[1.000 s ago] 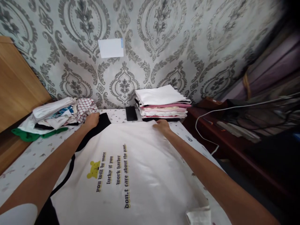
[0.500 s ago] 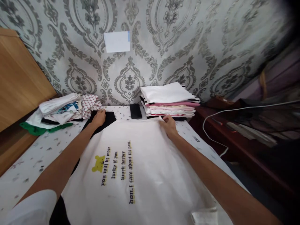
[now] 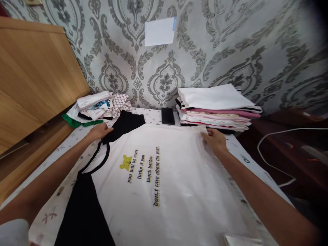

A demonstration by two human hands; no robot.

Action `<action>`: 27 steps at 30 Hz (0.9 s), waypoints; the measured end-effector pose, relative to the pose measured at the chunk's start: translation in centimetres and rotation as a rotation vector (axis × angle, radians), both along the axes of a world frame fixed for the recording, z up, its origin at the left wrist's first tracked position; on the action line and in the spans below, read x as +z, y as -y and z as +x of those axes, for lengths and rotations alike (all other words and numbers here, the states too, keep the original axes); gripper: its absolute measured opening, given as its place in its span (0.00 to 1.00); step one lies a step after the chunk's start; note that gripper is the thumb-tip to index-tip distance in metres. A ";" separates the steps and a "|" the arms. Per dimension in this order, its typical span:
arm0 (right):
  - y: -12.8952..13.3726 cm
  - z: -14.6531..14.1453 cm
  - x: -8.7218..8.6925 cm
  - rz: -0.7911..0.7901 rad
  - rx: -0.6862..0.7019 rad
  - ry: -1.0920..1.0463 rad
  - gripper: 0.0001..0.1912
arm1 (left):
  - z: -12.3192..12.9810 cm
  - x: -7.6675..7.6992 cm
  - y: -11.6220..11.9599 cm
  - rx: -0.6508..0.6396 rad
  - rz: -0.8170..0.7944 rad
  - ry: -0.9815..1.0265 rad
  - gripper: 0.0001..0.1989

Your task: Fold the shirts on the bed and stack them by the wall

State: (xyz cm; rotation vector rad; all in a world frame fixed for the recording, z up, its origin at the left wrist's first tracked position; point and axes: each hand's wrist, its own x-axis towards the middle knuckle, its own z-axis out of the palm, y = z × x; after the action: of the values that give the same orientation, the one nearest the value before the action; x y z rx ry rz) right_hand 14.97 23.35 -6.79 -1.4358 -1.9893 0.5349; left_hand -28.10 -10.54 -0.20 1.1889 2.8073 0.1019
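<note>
A white T-shirt (image 3: pixel 184 164) with black sleeves, a yellow bear and black lettering lies spread out, its neckline to the left and its hem to the right. My left hand (image 3: pixel 100 131) pinches the black fabric where the far sleeve meets the collar. At the far right corner of the hem, my right hand (image 3: pixel 214 138) has its fingers closed on the white cloth. The near black sleeve (image 3: pixel 84 215) stretches toward the bottom edge of the view.
A stack of folded clothes (image 3: pixel 215 118) stands at the back right, with a black phone (image 3: pixel 167 116) beside it. Crumpled clothes (image 3: pixel 98 106) lie back left, near a wooden cabinet (image 3: pixel 38 82). A white cable (image 3: pixel 269 135) runs at right.
The view has swung left, so everything sits further right. My left hand has shifted from the far sleeve toward the collar, and the collar and near sleeve now show.
</note>
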 end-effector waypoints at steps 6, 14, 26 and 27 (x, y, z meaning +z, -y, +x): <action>2.3 -0.4 1.1 0.024 -0.024 0.304 0.18 | 2.5 -1.3 1.5 0.042 -0.043 -0.101 0.12; 4.9 -0.4 2.2 0.075 -0.085 0.314 0.24 | 5.0 -0.4 2.9 -0.057 0.038 -0.247 0.16; 12.3 0.5 -0.3 0.323 0.597 0.493 0.27 | 8.5 -4.6 5.6 -0.309 0.013 -0.138 0.31; 11.6 1.5 0.0 0.283 0.542 0.518 0.27 | 7.5 -4.7 6.4 -0.281 0.017 -0.170 0.32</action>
State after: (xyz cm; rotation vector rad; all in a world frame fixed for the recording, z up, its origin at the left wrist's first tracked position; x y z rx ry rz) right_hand 16.49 11.77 -6.80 -0.9079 -2.7607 0.0801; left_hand -20.64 -16.91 -4.89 1.6540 2.7444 0.0042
